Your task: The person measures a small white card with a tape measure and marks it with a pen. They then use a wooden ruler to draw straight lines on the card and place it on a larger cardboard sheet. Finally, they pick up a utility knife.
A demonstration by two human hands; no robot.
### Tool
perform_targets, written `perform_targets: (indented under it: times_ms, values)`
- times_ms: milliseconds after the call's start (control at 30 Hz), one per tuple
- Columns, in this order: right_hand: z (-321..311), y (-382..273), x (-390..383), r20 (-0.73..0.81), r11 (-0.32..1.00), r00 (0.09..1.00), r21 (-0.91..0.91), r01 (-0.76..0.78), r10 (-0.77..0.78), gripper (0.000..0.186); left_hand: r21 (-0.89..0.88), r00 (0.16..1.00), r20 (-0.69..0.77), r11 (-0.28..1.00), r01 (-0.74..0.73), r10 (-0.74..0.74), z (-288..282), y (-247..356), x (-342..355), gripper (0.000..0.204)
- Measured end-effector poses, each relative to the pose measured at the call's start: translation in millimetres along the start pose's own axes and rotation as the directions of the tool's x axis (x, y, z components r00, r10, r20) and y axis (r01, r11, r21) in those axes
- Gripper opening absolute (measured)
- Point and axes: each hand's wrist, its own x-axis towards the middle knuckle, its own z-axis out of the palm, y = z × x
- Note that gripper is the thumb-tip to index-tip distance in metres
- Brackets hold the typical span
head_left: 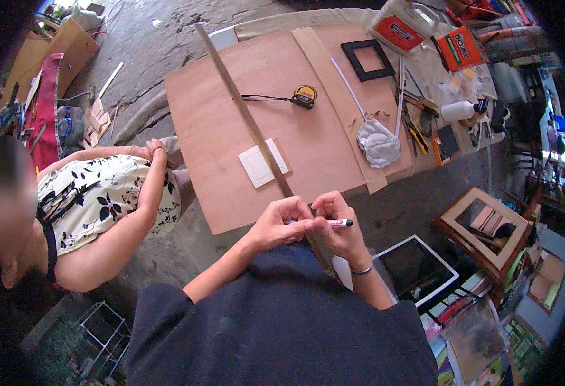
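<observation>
Close in front of my body, my left hand (279, 222) and my right hand (337, 231) meet around a white marker pen (339, 223). Both sets of fingers are closed on it, and its black end sticks out past the right fingers. A long wooden strip (236, 96) runs across the plywood board (198, 135), and its near part passes beneath my hands. Under the strip lies a white rectangular piece (255, 170) with lines drawn on it. Farther off, a yellow and black tape measure (304, 96) sits on the board with its dark strap (263, 98) toward the strip.
A person (102, 199) in a floral garment is at my left, hands together. Rightward are a black frame (352, 61), a white cloth bundle (379, 145), a large jug (401, 26), pliers (416, 136) and a white bottle (457, 110). Framed pieces (491, 225) stand at lower right.
</observation>
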Motion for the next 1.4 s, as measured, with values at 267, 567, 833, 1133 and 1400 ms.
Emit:
perform_targets:
  times_ms: [267,567,833,1133,1400]
  values:
    - [-12.1,-25.1,-4.2,0.310,0.967,0.940,-0.248,-0.064,0.142,0.018,0.348,0.999,-0.045,0.937,-0.013,0.031,1.7,9.4,-20.2,0.023]
    - [-2.3,30.6,-24.9,0.258,0.976,0.959,-0.206,-0.065,0.118,0.020,0.432,0.972,-0.185,0.877,0.211,-0.143,6.8,3.2,-21.5,0.033]
    - [-187.0,177.4,50.7,-0.566,0.973,0.799,0.022,-0.230,0.202,0.022,0.757,0.807,-0.486,0.623,0.197,0.335,-108.8,-83.1,16.7,0.054]
    - [-150.4,190.3,15.3,-0.575,0.777,0.758,-0.611,-0.148,-0.307,0.023,0.928,0.844,-0.365,0.080,0.364,0.392,-150.7,-66.7,23.5,0.093]
    - [41.4,257.0,-83.0,-0.371,0.739,0.901,-0.537,-0.407,0.227,0.040,0.952,0.895,-0.293,0.014,0.307,0.335,-150.2,-70.4,60.4,0.094]
